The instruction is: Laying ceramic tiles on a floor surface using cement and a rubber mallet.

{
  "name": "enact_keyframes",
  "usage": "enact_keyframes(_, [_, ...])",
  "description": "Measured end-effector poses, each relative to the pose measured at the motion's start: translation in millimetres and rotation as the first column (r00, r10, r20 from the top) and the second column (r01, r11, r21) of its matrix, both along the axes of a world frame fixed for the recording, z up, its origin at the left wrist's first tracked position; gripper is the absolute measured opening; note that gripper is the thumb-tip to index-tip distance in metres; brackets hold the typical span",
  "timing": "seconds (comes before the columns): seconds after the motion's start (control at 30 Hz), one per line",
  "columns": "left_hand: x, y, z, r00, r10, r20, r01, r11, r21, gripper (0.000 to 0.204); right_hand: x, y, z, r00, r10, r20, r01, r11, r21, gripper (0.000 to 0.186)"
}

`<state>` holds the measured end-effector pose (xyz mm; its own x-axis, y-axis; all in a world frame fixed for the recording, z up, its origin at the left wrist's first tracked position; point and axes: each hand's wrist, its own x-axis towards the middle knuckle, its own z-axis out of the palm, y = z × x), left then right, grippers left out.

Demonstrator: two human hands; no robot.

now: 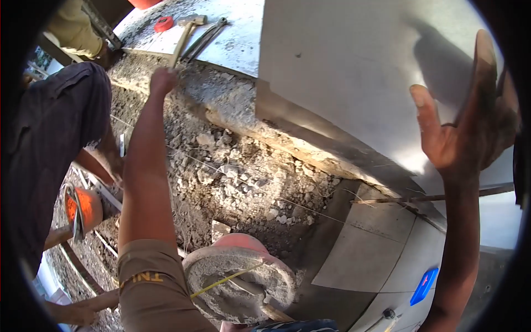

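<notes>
My left hand (163,82) reaches far forward, its fingers closed round the lower end of a hammer's wooden handle (180,47). The hammer's head rests on a dusty white slab, next to long-handled metal pincers (206,40) and a red tape measure (164,24). On the right, my right hand (464,124) is raised with fingers spread, in front of a large pale upright panel (343,61). Its shadow falls on the panel; whether the palm touches is unclear. Below my left arm sits a round tub (191,265) of grey mortar, with a tool and a thin yellow strip in it.
Broken rubble (238,171) fills the middle, crossed by a thin string. Grey floor tiles (365,243) lie at lower right, with a blue object (424,286) on them. At left are a co-worker's dark-clothed leg (61,122) and an orange bucket (86,207). Another person stands far left.
</notes>
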<state>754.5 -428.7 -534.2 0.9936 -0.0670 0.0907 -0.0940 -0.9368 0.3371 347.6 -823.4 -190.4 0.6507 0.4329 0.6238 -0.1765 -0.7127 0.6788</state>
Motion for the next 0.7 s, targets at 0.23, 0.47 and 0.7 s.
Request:
enact_keyframes(0.23, [-7.0, -54.4, 60.6, 0.918, 0.054, -0.393, -0.313, 0.708, -0.633, 0.039, 7.5, -13.5, -16.2, 0.999, -0.053, 0.0, 0.053, 0.998, -0.024, 0.087])
enact_keyframes(0.47, [-60.3, -63.3, 170.1, 0.911, 0.046, -0.41, -0.401, 0.337, -0.852, 0.029, 0.3, -1.4, -11.4, 0.987, -0.148, 0.065, 0.14, 0.984, 0.112, 0.083])
enact_keyframes(0.7, [-256.7, -19.8, 247.3, 0.864, -0.151, -0.48, -0.444, 0.222, -0.868, 0.023, -22.4, -10.7, -2.6, 0.994, -0.006, -0.107, 0.033, 0.967, 0.252, 0.089])
